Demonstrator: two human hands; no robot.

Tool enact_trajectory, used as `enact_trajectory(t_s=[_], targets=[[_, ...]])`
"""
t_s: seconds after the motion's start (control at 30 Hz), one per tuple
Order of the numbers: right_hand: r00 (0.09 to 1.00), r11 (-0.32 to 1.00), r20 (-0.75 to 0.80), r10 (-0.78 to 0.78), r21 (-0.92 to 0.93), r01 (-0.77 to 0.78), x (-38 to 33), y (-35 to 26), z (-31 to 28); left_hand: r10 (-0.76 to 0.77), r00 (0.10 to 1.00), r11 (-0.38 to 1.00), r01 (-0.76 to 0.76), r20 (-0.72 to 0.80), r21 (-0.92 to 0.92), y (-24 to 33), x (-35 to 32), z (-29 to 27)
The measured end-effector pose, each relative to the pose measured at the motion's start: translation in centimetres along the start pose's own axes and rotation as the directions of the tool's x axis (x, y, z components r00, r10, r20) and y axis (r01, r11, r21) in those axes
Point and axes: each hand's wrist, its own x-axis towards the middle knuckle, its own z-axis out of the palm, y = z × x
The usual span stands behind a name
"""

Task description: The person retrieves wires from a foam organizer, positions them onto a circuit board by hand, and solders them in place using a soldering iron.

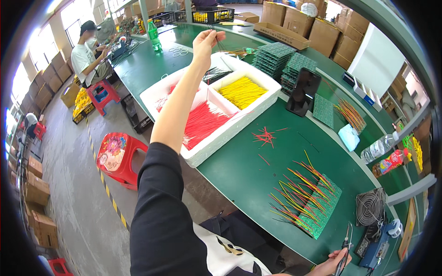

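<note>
- Head view, lettering: a bottle with a red label [392, 162], a green bottle [154, 35] and a long flat carton [282, 36] carry print; a red stool [120, 161] has a patterned, printed seat
- Left hand [208, 42]: raised beyond the white foam box [237, 124], thumb and fingers pinched together on a few thin dark wires [221, 45]
- Right hand [335, 263]: at the lower edge, closed around a slim soldering-iron-like tool [344, 250], its tip pointing up
- A green circuit panel [329, 204] lies on the green bench [239, 184], bristling with red, yellow and dark wires, just beyond the right hand
- The box's compartments hold red wires [206, 122], yellow wires [245, 91] and black ones; the left forearm hides part of it
- Around: loose red wires [264, 137], a dark phone [305, 89], stacked green panels [272, 59], a small fan [369, 208]
- Far left, a seated co-worker [86, 60]
</note>
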Motion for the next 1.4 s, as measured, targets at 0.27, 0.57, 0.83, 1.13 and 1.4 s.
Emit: enact_trajectory(t_s=[0.27, 0.57, 0.83, 1.13, 1.4], targets=[[1.000, 1.000, -0.007, 0.012, -0.002, -0.012, 0.4, 1.1, -0.1, -0.243, 0.863, 0.938, 0.325, 0.443, -0.119, 11.1, -20.4, 11.6], [0.996, 0.991, 0.091, 0.017, 0.129, -0.028, 0.1, 0.8, -0.2, -0.241, 0.851, 0.952, 0.302, 0.467, -0.059, 1.3, -29.8, 7.1], [0.998, 0.973, 0.064, -0.004, 0.229, -0.011, -0.3, 0.8, -1.5, -0.480, 0.656, 0.866, 0.462, 0.583, 0.193, -0.3, -30.8, 7.4], [0.999, 0.965, 0.029, 0.039, 0.258, -0.045, 0.3, 1.1, -0.9, -0.341, 0.762, 0.867, 0.028, 0.551, 0.497, -0.8, -29.4, 10.3], [1.000, 0.990, -0.011, 0.023, 0.137, -0.021, -0.1, 0.3, -0.4, -0.230, 0.529, 0.720, -0.472, 0.816, 0.509, -5.5, -31.4, 23.7]])
